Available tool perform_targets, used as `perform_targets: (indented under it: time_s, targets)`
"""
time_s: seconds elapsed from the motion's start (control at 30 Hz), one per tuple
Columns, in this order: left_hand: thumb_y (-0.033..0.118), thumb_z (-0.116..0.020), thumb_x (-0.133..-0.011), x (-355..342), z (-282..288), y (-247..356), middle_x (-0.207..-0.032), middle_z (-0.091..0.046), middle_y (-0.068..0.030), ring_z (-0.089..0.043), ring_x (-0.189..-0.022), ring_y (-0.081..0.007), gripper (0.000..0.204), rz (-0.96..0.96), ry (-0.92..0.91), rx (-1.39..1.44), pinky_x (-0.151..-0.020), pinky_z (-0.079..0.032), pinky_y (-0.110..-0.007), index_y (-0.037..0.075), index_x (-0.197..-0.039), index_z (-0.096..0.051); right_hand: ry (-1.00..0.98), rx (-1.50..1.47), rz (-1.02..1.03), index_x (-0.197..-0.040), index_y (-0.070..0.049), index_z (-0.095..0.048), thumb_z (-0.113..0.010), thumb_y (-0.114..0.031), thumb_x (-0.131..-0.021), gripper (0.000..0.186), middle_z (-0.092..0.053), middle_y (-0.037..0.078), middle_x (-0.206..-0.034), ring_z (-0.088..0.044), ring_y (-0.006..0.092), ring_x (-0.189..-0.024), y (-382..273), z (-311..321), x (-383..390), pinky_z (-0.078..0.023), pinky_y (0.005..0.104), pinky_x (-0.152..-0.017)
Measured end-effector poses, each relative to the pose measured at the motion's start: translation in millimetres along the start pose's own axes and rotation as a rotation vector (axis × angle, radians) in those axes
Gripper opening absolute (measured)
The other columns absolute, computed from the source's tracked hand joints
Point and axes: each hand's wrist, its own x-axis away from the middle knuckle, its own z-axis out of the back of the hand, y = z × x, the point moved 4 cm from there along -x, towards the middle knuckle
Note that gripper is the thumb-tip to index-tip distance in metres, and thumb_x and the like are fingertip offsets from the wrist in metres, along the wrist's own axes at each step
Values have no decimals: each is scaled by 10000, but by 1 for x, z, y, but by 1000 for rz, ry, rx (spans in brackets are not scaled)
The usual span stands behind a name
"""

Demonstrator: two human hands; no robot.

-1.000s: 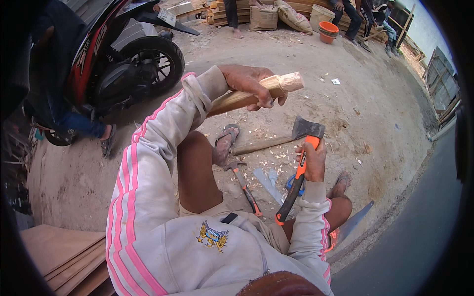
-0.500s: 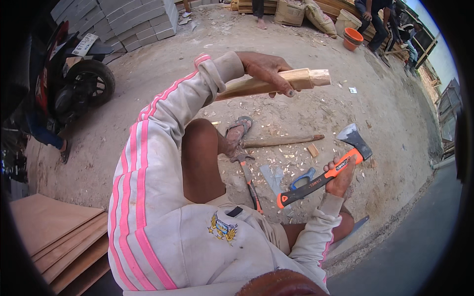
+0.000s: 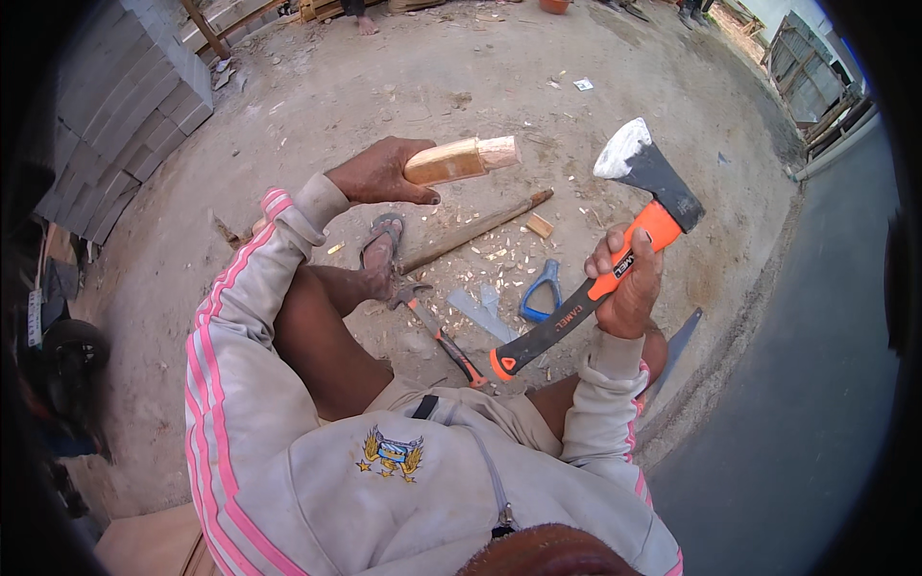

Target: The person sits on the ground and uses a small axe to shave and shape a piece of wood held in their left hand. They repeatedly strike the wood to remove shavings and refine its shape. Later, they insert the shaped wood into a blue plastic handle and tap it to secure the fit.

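My left hand (image 3: 379, 171) grips a squared wooden piece (image 3: 449, 161) with a narrowed tip, held out above the dirt. My right hand (image 3: 626, 288) is closed round the orange-and-black handle of an axe (image 3: 663, 192), its dark head with a pale edge raised to the right of the wood, apart from it. Below lie a long round pole (image 3: 475, 230), a wood offcut (image 3: 540, 226), scattered chips, a claw hammer (image 3: 444, 338), pale strips (image 3: 471, 310) and a blue-handled tool (image 3: 542, 293). A saw blade (image 3: 680, 338) shows beside my right knee.
Grey blocks (image 3: 125, 125) are stacked at upper left, a motorbike (image 3: 72, 370) below them, boards (image 3: 144, 538) at lower left. Other people's feet (image 3: 368, 24) and an orange bucket (image 3: 554, 6) line the top. A smooth grey surface (image 3: 788, 403) borders the right.
The view has swung, pushing the motorbike to the left edge. My left hand and wood appear further left; the axe has tilted and its head has risen, both hands still gripping.
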Motion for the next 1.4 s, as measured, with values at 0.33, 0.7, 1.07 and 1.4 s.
perform_targets:
  time_s: [0.33,0.7,1.07,1.4]
  targets:
    - [156,-755,-774,9,-33,2,-821,-679,-163,-675,-727,-348,306,75,157,-302,-694,-530,-403,57,-1035,-629,-40,189,82,-1007,-65,-513,-597,-227,-1055,189,-553,37,-751,-533,115,-515,2,-33,19,-481,283,-477]
    - [243,-760,-773,7,-41,0,-812,-711,-171,-706,-767,-392,334,113,134,-378,-711,-556,-465,90,-1037,-624,-56,279,20,-1058,-58,-509,-600,-129,-1032,118,-556,50,-750,-533,119,-510,-1,-43,13,-478,290,-471]
    - [234,-756,-774,10,-48,-2,-812,-709,-181,-711,-771,-388,377,107,93,-359,-722,-561,-461,74,-1088,-622,-32,342,48,-986,-45,-533,-632,-100,-999,114,-546,40,-728,-521,115,-507,-2,-46,13,-457,293,-468]
    - [233,-758,-777,12,-48,-2,-808,-707,-177,-709,-765,-389,347,107,113,-362,-712,-558,-457,77,-1051,-615,-42,363,-48,-1027,-39,-534,-614,-92,-1003,100,-554,43,-733,-530,114,-508,4,-51,14,-460,290,-466]
